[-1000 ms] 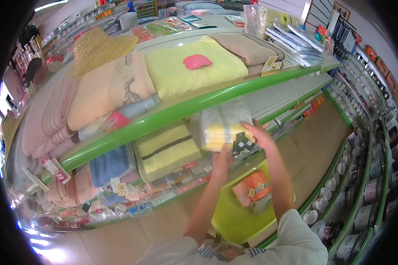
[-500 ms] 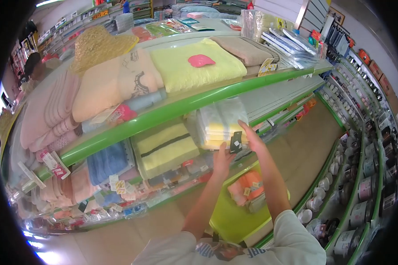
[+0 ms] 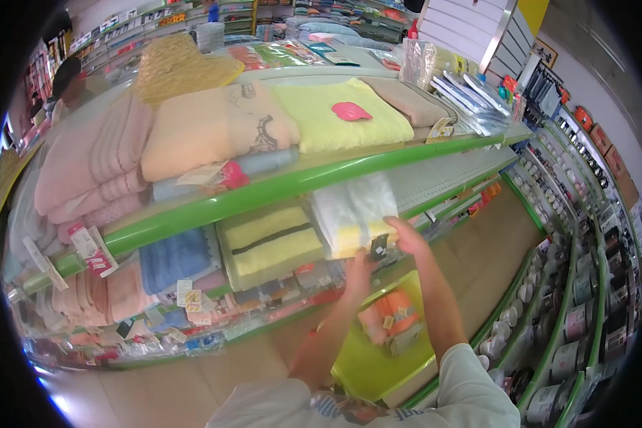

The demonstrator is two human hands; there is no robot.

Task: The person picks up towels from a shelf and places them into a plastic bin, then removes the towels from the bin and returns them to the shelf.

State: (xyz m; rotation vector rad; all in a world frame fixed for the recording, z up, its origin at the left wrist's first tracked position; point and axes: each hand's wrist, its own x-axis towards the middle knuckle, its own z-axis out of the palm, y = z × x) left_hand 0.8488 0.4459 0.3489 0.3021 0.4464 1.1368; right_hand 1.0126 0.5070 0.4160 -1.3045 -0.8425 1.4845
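A folded stack of white-and-yellow towels (image 3: 355,207) lies on the middle shelf level, just right of a yellow towel with a dark stripe (image 3: 274,245). My left hand (image 3: 360,265) holds the front edge of the stack from below, its fingers partly hidden. At the right front corner, my right hand (image 3: 404,237) grips the stack with its fingers bent over the side. A dark tag (image 3: 379,247) hangs from the front between my hands. Below my arms stands a yellow-green basket (image 3: 364,364) with orange towels (image 3: 391,311) in it.
The green shelf edge (image 3: 264,191) runs just above the stack, with folded peach (image 3: 214,128) and lime towels (image 3: 349,132) and a straw hat (image 3: 182,68) on top. Blue towels (image 3: 175,260) lie at left. Shelves of pots and cups (image 3: 585,314) line the right side.
The towel stack has gone down a little and sits flatter against the shelf, both hands still on it. My view has shifted slightly.
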